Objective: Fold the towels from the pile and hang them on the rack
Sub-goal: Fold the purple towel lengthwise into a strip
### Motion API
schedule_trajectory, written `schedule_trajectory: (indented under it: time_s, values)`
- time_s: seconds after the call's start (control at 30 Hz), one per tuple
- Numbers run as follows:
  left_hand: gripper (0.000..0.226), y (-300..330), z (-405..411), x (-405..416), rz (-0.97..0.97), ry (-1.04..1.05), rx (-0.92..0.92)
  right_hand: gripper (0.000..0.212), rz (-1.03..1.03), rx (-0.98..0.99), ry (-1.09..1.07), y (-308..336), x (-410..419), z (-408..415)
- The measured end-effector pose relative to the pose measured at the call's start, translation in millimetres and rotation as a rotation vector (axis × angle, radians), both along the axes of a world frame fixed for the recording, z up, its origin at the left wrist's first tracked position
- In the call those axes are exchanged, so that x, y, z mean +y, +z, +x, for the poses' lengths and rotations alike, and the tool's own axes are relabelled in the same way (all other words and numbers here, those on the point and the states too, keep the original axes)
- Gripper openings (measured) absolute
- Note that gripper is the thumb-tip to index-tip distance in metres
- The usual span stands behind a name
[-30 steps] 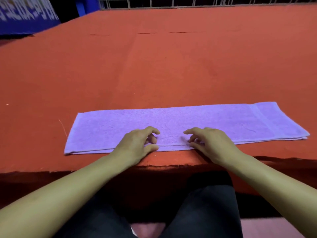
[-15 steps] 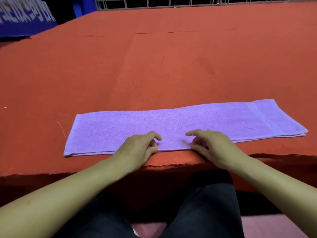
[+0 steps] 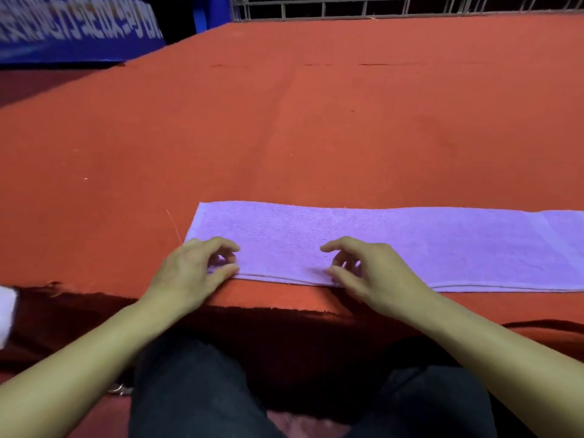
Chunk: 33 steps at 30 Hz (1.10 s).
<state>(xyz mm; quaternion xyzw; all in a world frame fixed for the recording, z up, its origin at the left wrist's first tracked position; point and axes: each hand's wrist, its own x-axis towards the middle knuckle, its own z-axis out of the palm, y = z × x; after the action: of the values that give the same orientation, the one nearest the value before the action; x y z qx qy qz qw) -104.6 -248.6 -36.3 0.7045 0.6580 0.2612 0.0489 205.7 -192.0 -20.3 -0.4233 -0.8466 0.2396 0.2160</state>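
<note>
A purple towel (image 3: 395, 245), folded into a long narrow strip, lies flat along the near edge of the orange table (image 3: 316, 137); its right end runs out of view. My left hand (image 3: 192, 273) is at the towel's near left corner, fingers curled over the top and thumb at the near edge, pinching it. My right hand (image 3: 369, 273) grips the same near edge about a hand's width further right, thumb low and fingers curled above. The towel pile is out of view.
A metal wire rack or railing (image 3: 379, 7) runs along the table's far edge. A blue banner with white writing (image 3: 76, 30) stands at the far left. A white object (image 3: 6, 314) shows at the left border. My dark-trousered legs are below the table edge.
Both hands have shifted left along the towel's near edge, from its middle to its left end. The view has swung left, so the towel's right end is now cut off.
</note>
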Motion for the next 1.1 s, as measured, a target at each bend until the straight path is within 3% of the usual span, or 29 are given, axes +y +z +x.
schedule_trajectory:
  time_s: [0.17,0.3,0.4,0.57,0.67,0.77,0.87,1.1]
  values:
    - [0.036,-9,-66,-14,-0.099,0.046,-0.020,0.030,-0.006,0.043,0.138,1,8,-84]
    - [0.020,-18,-81,-12,0.007,-0.071,0.066,0.030,-0.039,0.034,0.189,0,15,-130]
    - [0.023,-20,-87,-9,0.086,-0.195,0.148,0.030,-0.040,0.021,0.215,-3,17,-144]
    - [0.024,-18,-109,-14,0.112,-0.231,0.192,0.029,-0.056,0.029,0.212,-5,21,-146]
    - [0.033,-13,-103,-16,0.056,-0.127,0.157,0.030,-0.068,-0.001,0.218,-7,22,-147]
    - [0.035,0,-92,17,0.046,0.035,-0.049,0.031,-0.039,-0.026,0.172,-5,36,-150]
    - [0.022,7,-93,74,0.023,0.115,-0.176,0.031,-0.009,-0.021,0.084,-4,62,-155]
    - [0.025,-8,-106,144,-0.177,0.019,-0.048,0.033,0.107,-0.108,-0.147,-16,123,-151]
